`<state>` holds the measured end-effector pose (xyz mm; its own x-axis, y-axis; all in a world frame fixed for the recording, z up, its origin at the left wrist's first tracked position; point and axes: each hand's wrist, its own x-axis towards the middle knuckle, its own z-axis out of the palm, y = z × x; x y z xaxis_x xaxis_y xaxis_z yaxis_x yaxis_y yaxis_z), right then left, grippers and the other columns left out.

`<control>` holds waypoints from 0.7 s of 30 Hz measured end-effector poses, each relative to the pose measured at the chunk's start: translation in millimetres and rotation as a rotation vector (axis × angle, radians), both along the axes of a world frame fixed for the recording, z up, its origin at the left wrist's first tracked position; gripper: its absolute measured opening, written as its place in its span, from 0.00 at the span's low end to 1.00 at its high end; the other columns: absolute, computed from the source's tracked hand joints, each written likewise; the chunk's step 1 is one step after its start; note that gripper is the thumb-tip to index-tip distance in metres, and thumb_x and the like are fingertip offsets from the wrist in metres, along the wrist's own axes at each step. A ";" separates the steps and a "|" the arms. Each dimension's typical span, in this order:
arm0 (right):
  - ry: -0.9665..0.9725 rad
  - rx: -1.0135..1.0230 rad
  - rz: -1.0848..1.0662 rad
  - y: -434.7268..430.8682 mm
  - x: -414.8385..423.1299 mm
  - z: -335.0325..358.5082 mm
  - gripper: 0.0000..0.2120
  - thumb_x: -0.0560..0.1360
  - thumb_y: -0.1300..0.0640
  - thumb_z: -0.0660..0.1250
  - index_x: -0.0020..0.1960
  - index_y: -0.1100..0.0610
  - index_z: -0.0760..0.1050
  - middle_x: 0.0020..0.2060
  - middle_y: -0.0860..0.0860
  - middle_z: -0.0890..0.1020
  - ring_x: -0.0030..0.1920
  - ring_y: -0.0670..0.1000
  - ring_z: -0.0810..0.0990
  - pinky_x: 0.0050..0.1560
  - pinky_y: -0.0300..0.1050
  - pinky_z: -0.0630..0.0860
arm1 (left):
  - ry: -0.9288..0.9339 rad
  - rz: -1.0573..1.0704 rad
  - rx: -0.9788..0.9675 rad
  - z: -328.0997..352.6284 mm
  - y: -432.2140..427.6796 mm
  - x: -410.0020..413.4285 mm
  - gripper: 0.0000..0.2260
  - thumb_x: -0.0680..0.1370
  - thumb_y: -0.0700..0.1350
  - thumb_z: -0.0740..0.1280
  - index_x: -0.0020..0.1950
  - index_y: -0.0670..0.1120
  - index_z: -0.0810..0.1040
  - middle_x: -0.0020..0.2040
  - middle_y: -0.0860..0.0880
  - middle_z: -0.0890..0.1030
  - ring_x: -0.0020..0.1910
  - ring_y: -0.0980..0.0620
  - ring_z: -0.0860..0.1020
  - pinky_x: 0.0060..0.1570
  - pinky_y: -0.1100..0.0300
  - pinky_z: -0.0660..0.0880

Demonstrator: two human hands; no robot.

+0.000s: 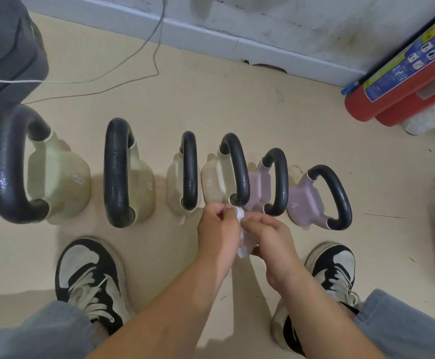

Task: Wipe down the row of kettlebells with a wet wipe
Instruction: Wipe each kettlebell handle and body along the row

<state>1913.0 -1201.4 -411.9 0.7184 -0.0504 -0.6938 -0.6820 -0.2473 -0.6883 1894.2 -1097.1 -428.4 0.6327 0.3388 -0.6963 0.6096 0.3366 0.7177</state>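
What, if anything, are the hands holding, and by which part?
A crumpled wet wipe: the left hand pinches its top end, and the right hand holds it lower down.

There is a single view — a wide-angle camera on the person's head, aimed forward and steeply down. It looks almost straight onto the floor (211,107), which fills most of the frame. The forearms enter from 6 o'clock, and the left hand (217,229) and right hand (273,237) meet on a wipe (245,242) just below centre, near the lens. The shoes (89,278) sit at 7 and 5 o'clock. The kettlebells (189,169) run across the middle from 9 toward 3 o'clock, seen from above, handles uppermost. The wall (289,22) closes the far edge at 12 o'clock — an extinguisher (402,73) shows at 2 o'clock.
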 end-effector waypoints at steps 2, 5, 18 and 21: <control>0.006 0.002 -0.005 -1.5 1.6 7.7 0.03 0.76 0.60 0.72 0.48 0.59 0.83 0.45 0.61 0.88 0.44 0.56 0.84 0.49 0.53 0.80 | -0.012 -0.006 -0.061 10.1 6.1 -2.8 0.07 0.84 0.46 0.60 0.53 0.48 0.76 0.37 0.43 0.81 0.28 0.49 0.78 0.35 0.58 0.72; -0.040 0.011 -0.041 -1.1 2.6 18.1 0.02 0.77 0.61 0.71 0.44 0.57 0.81 0.47 0.61 0.87 0.46 0.58 0.83 0.50 0.55 0.79 | -0.012 -0.004 -0.162 21.0 15.2 -7.4 0.08 0.80 0.39 0.62 0.56 0.47 0.76 0.39 0.44 0.79 0.30 0.49 0.74 0.32 0.58 0.70; -0.122 0.099 -0.388 9.3 14.0 38.5 0.14 0.82 0.61 0.59 0.62 0.67 0.75 0.54 0.64 0.86 0.51 0.65 0.86 0.45 0.55 0.85 | 0.072 -0.126 -0.102 31.6 47.0 -0.5 0.05 0.77 0.37 0.67 0.48 0.46 0.82 0.35 0.46 0.76 0.34 0.47 0.70 0.35 0.58 0.69; -0.140 0.013 -0.367 11.6 16.0 35.0 0.06 0.84 0.58 0.60 0.54 0.60 0.73 0.48 0.61 0.81 0.45 0.58 0.79 0.44 0.54 0.82 | 0.061 -0.163 -0.140 35.2 45.5 3.4 0.06 0.76 0.39 0.66 0.39 0.47 0.78 0.40 0.45 0.76 0.42 0.44 0.73 0.45 0.55 0.71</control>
<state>1928.9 -1189.8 -376.9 0.7421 -0.3138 -0.5923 -0.6225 0.0051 -0.7826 1897.6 -1051.7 -393.2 0.6266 0.1332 -0.7679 0.7047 0.3240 0.6312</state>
